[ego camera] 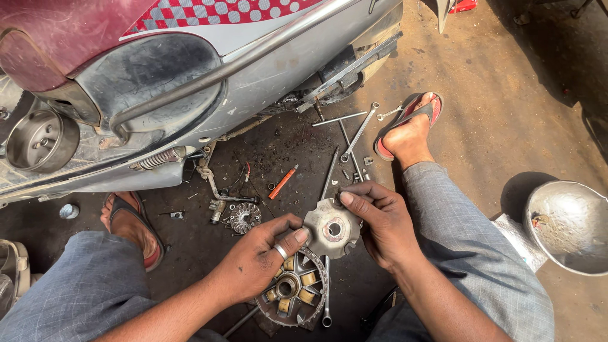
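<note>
**gearhead_09:** Both hands are on that grey ramp plate (332, 228), just below the middle of the frame. The left hand (256, 259) pinches its near-left edge between thumb and curled fingers, and the right hand (373, 221) grips the far-right edge with the thumb pressed on top. It sits right above the variator half (292, 288) with the tan rollers (308, 279), which rests on the oily ground (506, 95).

**scoot_fixr:** What I'd worry about is a slip. Greasy fingers and only an edge grip, so the plate could drop onto the rollers and knock one out of its pocket. Grit from that ground could also get into the tracks. The loose wrenches (358, 134) and the orange-handled tool (282, 182) sit right by the sandalled feet too, easy to kick.

**gearhead_09:** Which way is it facing?

**scoot_fixr:** It's roughly round, so there's no real long axis. The flat face with the centre bore tilts up toward the camera, and the bore axis leans slightly to the lower left. I can't tell for sure if the guide side is up, too much glare. The scooter body (190, 76) fills the upper left, and there's a metal bowl (570, 225) at the right edge.
</note>
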